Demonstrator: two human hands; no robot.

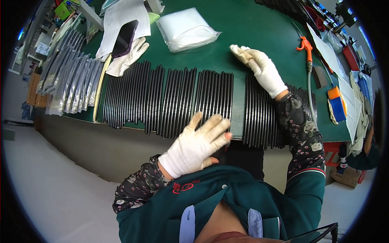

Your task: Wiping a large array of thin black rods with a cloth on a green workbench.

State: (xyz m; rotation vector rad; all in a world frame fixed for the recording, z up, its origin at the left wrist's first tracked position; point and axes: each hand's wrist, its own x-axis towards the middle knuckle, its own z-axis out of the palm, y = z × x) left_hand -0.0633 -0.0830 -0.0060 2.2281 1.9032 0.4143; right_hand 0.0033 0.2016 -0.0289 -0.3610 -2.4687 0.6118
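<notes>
Slim black rods (174, 97) lie side by side in several groups on the green table (267, 28), their near ends reaching over its front edge. My left hand (196, 146), in a white glove with bare skin at some fingertips, is open over the near ends of the middle group, fingers stretched out and nothing visible in them. My right hand (261, 69), also gloved, hangs at the far ends of the right-hand group (259, 117). Its fingers are stretched forward, close together, and I see nothing held; the palm side is partly hidden. A gap of bare tabletop separates the two groups.
Bagged rods (77, 85) are stacked at the left. Behind are a phone (125, 38), a spare white glove (127, 58), papers (121, 12) and a clear plastic packet (186, 28). An orange air gun (306, 48) with its hose and an orange-blue block (337, 103) lie right.
</notes>
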